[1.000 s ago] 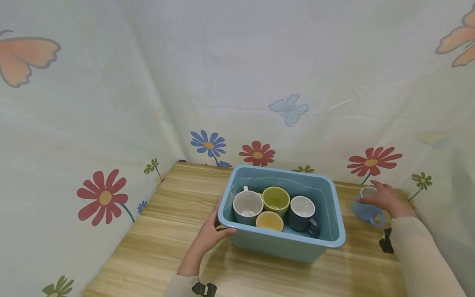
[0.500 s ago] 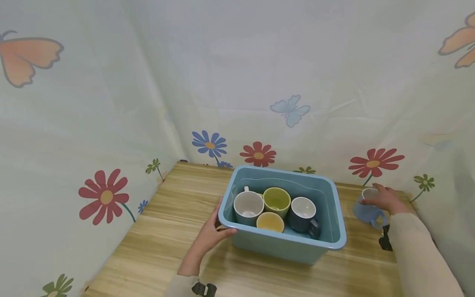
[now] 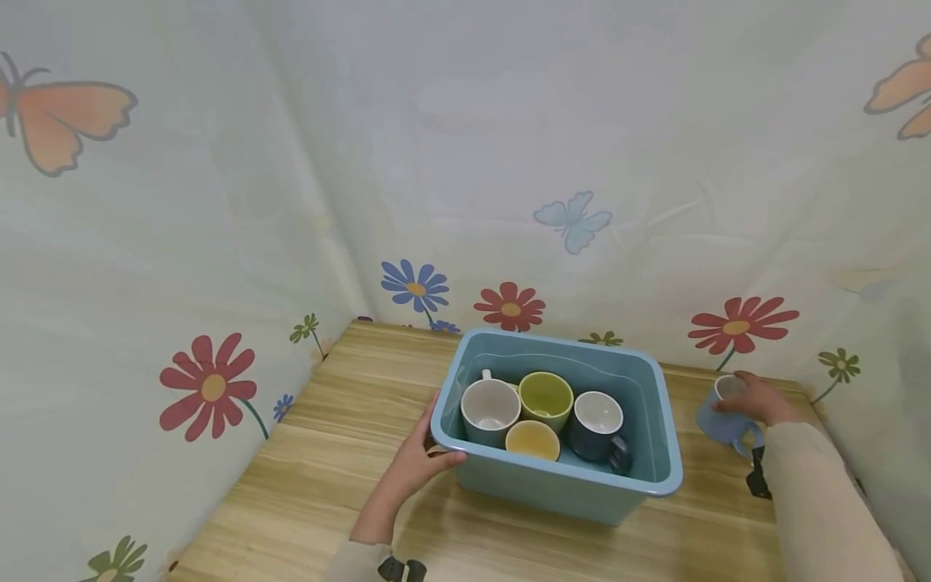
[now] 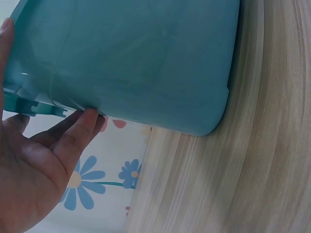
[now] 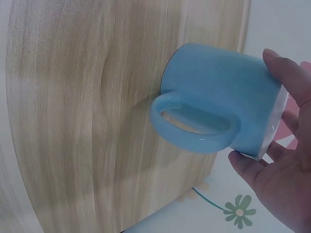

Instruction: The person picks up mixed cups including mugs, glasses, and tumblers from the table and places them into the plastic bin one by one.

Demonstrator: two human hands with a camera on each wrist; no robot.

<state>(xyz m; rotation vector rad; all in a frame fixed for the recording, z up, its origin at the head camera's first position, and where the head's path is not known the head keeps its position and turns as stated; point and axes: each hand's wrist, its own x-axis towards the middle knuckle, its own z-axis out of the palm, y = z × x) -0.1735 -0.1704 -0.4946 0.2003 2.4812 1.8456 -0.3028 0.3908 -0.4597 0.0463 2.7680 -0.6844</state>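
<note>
My left hand point(image 3: 414, 465) holds the left front corner of a blue plastic tub point(image 3: 560, 489). Its thumb lies along the front below the rim, and its fingertips press the end wall in the left wrist view. At the right, my right hand point(image 3: 760, 402) grips a light blue mug point(image 5: 218, 92) from above, thumb and fingers spread around the rim. The mug is upright at the table's back right, handle toward me. Inside the tub stand a grey mug with a pale inside point(image 3: 490, 408), a green mug point(image 3: 545, 396), a yellow cup point(image 3: 533, 440) and a dark mug point(image 3: 596, 424).
Beneath everything is a wood-grain table point(image 3: 349, 404). A pale cloth curtain point(image 3: 465, 145) printed with flowers and butterflies hangs behind and at both sides of it. Dark bands point(image 3: 402, 568) circle the wrists.
My right hand's fingers have lowered and closed in on the light blue mug's rim. The whole scene shifts slightly down and right with the head. My left hand keeps its place on the tub.
</note>
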